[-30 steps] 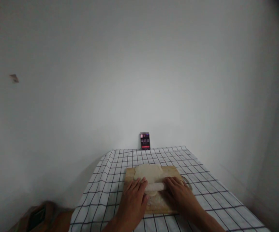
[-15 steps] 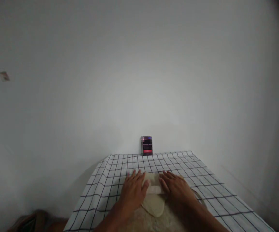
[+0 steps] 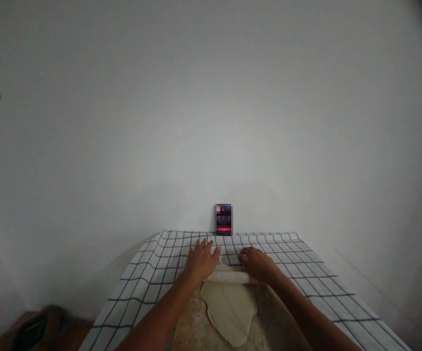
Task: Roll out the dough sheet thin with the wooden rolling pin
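Both palms pushed further out since a moment ago, left hand (image 3: 201, 261) and right hand (image 3: 256, 263) now past the far edge of the board (image 3: 269, 321), fingers flat and slightly spread on the rolling pin (image 3: 229, 277). More dough (image 3: 229, 312) uncovered behind: pale, flattened, tongue-shaped, lying on the floured board atop the checked cloth (image 3: 148, 278).

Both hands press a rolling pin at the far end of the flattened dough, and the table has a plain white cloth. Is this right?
Not fully. The head view shows the cloth is white with a black grid, not plain. Both hands, left and right, do press the rolling pin at the dough's far end.
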Demonstrator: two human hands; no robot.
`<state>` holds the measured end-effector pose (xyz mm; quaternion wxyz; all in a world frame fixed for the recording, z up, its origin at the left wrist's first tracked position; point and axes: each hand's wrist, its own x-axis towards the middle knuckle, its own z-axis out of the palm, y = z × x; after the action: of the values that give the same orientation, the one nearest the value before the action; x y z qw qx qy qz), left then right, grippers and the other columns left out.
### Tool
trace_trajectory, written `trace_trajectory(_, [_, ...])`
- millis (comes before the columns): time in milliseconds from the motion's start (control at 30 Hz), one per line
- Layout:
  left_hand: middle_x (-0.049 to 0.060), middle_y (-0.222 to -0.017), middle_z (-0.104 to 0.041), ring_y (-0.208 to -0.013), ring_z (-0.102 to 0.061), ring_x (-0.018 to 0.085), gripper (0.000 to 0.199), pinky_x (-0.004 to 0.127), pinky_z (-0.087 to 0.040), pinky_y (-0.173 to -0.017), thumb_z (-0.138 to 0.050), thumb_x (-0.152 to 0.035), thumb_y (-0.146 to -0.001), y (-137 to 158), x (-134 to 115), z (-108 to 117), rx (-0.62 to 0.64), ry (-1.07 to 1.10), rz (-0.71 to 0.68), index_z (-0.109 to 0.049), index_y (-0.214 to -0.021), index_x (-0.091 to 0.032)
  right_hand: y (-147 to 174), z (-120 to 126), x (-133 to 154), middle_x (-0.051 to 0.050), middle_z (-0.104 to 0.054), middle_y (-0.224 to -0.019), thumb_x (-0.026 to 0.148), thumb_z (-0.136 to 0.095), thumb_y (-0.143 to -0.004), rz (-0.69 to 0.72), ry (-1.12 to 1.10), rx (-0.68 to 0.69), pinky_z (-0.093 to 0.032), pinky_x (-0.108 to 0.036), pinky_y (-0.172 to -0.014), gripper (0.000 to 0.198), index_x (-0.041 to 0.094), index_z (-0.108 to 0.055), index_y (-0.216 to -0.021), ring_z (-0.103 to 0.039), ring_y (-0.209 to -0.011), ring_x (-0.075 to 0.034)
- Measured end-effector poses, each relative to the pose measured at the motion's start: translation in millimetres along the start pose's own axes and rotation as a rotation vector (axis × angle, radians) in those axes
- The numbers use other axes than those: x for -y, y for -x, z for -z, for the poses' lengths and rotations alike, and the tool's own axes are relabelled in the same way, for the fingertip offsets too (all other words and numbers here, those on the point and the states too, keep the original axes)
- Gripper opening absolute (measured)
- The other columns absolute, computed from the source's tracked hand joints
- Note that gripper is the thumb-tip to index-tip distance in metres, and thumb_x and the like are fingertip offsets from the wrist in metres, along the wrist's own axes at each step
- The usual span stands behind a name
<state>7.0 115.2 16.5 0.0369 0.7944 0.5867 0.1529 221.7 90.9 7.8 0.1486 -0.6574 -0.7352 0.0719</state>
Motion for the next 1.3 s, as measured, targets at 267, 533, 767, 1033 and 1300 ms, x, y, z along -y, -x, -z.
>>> trace_trajectory(267, [0.012, -0.159, -0.048, -0.15, -0.039, 0.035, 0.053, 0.06, -0.034, -0.12, -0.039, -0.048, -0.106, 38, -3, 1, -0.036, -0.057, -0.012, -0.056, -0.149, -0.022, 43, -3, 6, -0.014, -0.063, -0.145, 0.035, -0.036, -0.105, 0.064, 0.057, -0.061, -0.044, -0.048, -0.112, 0.042, 0.023, -0.069, -0.128, -0.056, -0.137, -0.029])
trace_trajectory(533, [0.009, -0.153, -0.055, -0.148, -0.044, 0.03, 0.047, 0.059, -0.028, -0.125, -0.035, -0.033, -0.107, 110, -12, -6, -0.194, -0.095, -0.15, -0.062, -0.144, -0.022, 117, -20, 18, -0.011, -0.058, -0.151, 0.032, -0.034, -0.105, 0.169, 0.131, -0.213, -0.026, -0.068, -0.122, 0.047, 0.024, -0.063, -0.141, -0.047, -0.145, -0.034])
trace_trajectory(767, [0.002, -0.162, -0.043, -0.148, -0.045, 0.03, 0.059, 0.056, -0.04, -0.122, -0.039, -0.046, -0.106, 166, 17, -25, -0.243, -0.138, -0.409, -0.033, -0.163, -0.033, 165, -43, 0, 0.002, -0.05, -0.155, 0.053, -0.044, -0.103, 0.291, 0.085, -0.196, -0.038, -0.069, -0.118, 0.049, 0.046, -0.049, -0.151, -0.05, -0.143, -0.036])
trace_trajectory(1033, [0.001, -0.163, -0.038, -0.144, -0.049, 0.033, 0.077, 0.053, -0.049, -0.113, -0.047, -0.057, -0.102, 181, 35, -29, -0.195, -0.187, -0.505, -0.01, -0.167, -0.037, 179, -59, -24, 0.007, -0.042, -0.158, 0.06, -0.052, -0.099, 0.375, 0.054, -0.244, -0.046, -0.064, -0.113, 0.065, 0.057, -0.023, -0.157, -0.053, -0.14, -0.035])
trace_trajectory(1300, [0.008, -0.154, -0.054, -0.147, -0.045, 0.034, 0.05, 0.063, -0.03, -0.123, -0.039, -0.051, -0.107, 117, -5, -6, -0.242, -0.149, -0.238, -0.061, -0.146, -0.026, 110, -12, 12, -0.007, -0.053, -0.156, 0.045, -0.035, -0.107, 0.195, 0.136, -0.137, -0.029, -0.07, -0.119, 0.047, 0.031, -0.059, -0.146, -0.043, -0.148, -0.034])
